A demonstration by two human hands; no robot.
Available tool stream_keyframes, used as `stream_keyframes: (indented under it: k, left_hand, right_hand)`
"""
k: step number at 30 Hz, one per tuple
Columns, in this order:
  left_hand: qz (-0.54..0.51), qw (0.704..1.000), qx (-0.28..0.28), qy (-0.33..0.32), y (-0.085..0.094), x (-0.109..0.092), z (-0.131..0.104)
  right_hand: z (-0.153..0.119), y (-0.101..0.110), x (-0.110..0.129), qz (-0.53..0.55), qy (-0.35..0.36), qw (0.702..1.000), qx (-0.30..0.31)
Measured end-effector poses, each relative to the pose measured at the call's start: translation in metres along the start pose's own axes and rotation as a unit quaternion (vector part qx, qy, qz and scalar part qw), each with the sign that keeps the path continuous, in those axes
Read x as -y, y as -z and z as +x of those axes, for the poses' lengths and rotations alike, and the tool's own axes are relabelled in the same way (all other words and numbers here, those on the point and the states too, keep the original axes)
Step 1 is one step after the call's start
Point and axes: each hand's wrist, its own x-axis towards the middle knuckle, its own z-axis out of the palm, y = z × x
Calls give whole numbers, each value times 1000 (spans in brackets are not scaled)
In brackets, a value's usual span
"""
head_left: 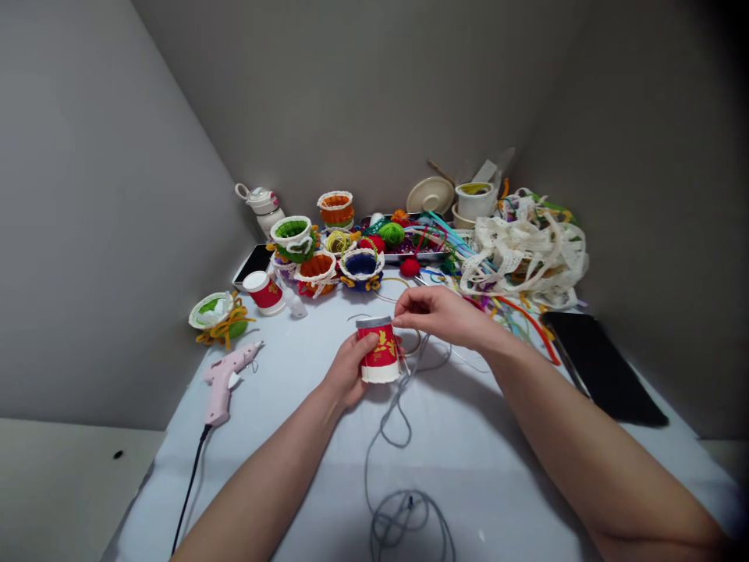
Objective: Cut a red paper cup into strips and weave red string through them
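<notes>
Paper is what the small red cup with a gold print and white rim (379,350) looks to be made of, so it is probably very light, thin-walled and easy to crush if squeezed. It stands upside down near the middle of the white-covered table (281,437), its base wrapped in grey. The left hand (349,371) wraps its fingers around the cup's left side; that side wall, held gently, seems the sensible place to hold it, since the open rim would buckle soonest. The right hand (440,314) hovers at the cup's top right, fingertips pinched on what appears to be the thin grey yarn (391,437), which trails down the cup's right side toward the near edge and gathers in a loose tangle. The yarn is soft and limp, likely to slip unless kept taut.

Left of the cup lies a pink hot-glue gun with a black cord (225,377). Farther left sits a green yarn-wrapped cup basket (215,314), and a second red paper cup lies on its side (264,292). At the far side stand several finished yarn-covered cups with lace rims (319,257), and to the far right a heap of cream lace ribbon (527,250). A black flat device (597,367) lies to the right.
</notes>
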Motion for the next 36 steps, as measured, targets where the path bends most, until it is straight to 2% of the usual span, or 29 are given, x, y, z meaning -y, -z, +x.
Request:
stream_keyframes:
  k: [13,19,22,25,27,29,31,34,36]
  left_hand:
    - [-43,997,57,29,9,1,-1]
    - [-63,990,107,65,12,-2,-4]
    - [-81,978,166,99,15,-2,-7]
    - [-90,959,230,141,18,1,-11]
    - [-83,947,261,167,17,2,-13]
    - [-70,942,274,180,15,3,-12]
    - [-59,953,251,157,13,1,-8]
    - [-40,986,144,69,13,-3,1]
    - [-7,997,79,18,15,-7,5]
  right_hand:
    - [0,-5,4,28,-34,999,7]
    - [-1,-8,3,104,-54,992,36]
    - [-2,-9,7,130,-70,986,76]
    - [-5,-12,11,163,-75,971,155]
    - [-6,-13,12,191,-77,959,198]
    - [-6,-12,10,204,-84,953,209]
    - [-6,-8,7,199,-98,955,198]
    - [-5,1,5,150,-111,965,183]
    - [-5,7,5,79,-109,975,178]
